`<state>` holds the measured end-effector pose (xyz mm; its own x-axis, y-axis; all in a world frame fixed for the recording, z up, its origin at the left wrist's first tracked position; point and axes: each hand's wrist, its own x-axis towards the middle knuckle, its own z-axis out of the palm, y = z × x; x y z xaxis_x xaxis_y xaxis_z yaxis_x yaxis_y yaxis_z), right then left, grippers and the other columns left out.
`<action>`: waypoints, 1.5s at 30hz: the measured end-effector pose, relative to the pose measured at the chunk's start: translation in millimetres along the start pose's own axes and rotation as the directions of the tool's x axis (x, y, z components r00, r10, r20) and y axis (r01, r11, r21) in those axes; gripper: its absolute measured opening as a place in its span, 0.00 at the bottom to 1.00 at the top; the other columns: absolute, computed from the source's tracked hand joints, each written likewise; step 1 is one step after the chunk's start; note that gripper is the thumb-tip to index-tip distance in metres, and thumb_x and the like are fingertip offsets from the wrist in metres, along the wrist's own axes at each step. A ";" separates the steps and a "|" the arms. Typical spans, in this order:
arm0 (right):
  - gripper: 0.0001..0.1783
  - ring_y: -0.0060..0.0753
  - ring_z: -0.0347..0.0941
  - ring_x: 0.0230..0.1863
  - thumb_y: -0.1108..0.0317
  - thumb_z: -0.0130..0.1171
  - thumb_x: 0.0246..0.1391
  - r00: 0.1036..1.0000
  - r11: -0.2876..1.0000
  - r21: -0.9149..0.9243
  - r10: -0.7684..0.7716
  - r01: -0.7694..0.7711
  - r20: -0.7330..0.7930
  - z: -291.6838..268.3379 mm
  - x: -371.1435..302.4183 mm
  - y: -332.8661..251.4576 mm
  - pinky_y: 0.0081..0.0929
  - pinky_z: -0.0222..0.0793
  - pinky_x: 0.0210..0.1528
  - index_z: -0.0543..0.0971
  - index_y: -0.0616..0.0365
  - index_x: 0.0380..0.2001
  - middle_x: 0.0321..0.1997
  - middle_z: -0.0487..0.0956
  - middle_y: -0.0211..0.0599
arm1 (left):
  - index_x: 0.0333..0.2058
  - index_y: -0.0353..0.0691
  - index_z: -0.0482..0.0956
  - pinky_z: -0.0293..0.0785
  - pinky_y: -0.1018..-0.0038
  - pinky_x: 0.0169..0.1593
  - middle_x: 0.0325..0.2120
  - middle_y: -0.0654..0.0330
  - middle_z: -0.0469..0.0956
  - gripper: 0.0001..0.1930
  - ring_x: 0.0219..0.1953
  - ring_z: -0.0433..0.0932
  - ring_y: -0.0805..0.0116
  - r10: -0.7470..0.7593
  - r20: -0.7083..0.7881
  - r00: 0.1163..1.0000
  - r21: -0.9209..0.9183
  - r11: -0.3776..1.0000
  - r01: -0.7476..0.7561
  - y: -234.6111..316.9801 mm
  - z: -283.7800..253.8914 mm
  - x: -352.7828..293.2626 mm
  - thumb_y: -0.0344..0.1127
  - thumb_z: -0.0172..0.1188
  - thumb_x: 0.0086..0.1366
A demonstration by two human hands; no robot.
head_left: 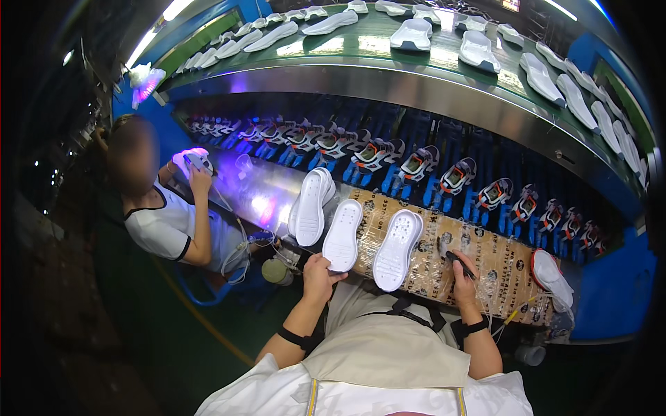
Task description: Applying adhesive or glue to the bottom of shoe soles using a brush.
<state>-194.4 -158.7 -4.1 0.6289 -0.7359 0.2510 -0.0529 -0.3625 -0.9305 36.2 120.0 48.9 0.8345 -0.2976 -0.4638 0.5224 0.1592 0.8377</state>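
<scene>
A curved green conveyor (388,52) runs across the top, carrying white soles in a loose row. Under its steel edge, a long rack (416,170) holds shoes on blue forms, lined up left to right. Below that lies the bench (499,270), covered in brown printed card under clear tape. 3 white soles lie tread-up on it: the left sole (310,206), the middle sole (343,234) and the right sole (398,249), close beside each other. At the bench's right end sits a white shoe (551,276) with a red rim. To the left a co-worker (163,218) in a white top holds a shoe up under violet light. The left hand (320,276) grips the near end of the middle sole. The right hand (463,276), well apart from it, is closed around a dark pen-like tool (459,264) on the bench.
</scene>
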 end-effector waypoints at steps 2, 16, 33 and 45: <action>0.19 0.37 0.78 0.53 0.61 0.58 0.67 1.000 1.000 0.024 0.016 -0.017 0.007 -0.3 0.2 -3.7 0.31 0.69 0.60 0.82 0.65 0.51 0.50 0.83 0.44 | 0.50 0.27 0.71 0.82 0.66 0.26 0.39 0.47 0.81 0.18 0.34 0.83 0.57 0.107 0.031 0.994 -0.061 0.993 -0.105 2.8 -4.3 -3.6 0.30 0.45 0.64; 0.15 0.46 0.79 0.47 0.65 0.59 0.63 1.000 1.000 0.026 -0.005 0.006 -0.013 4.0 3.7 -10.2 0.35 0.70 0.55 0.82 0.65 0.47 0.45 0.83 0.48 | 0.43 0.29 0.76 0.77 0.65 0.25 0.30 0.48 0.80 0.19 0.26 0.80 0.58 0.681 0.431 0.592 -0.112 0.691 -0.714 325.8 164.0 88.0 0.40 0.42 0.73; 0.15 0.46 0.78 0.42 0.69 0.59 0.60 0.999 0.999 -0.018 -0.037 0.037 -0.013 0.3 7.3 -18.9 0.34 0.71 0.49 0.82 0.66 0.47 0.41 0.82 0.49 | 0.58 0.24 0.72 0.84 0.58 0.40 0.49 0.45 0.77 0.36 0.48 0.80 0.52 0.610 0.476 0.634 0.758 0.082 -0.648 400.5 262.1 188.0 0.54 0.60 0.66; 0.17 0.45 0.77 0.40 0.66 0.59 0.61 0.999 0.999 -0.006 0.035 -0.035 -0.017 -3.5 14.6 -17.4 0.33 0.72 0.46 0.81 0.67 0.48 0.40 0.82 0.48 | 0.51 0.23 0.77 0.83 0.67 0.38 0.42 0.38 0.82 0.37 0.38 0.86 0.54 0.665 0.266 0.698 0.632 0.426 -0.647 404.8 298.3 208.6 0.60 0.56 0.67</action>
<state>-187.0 -165.1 16.7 0.6132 -0.7579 0.2226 -0.0799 -0.3399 -0.9371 369.4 -158.4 377.2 0.8831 -0.3523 0.3098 -0.4281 -0.3350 0.8394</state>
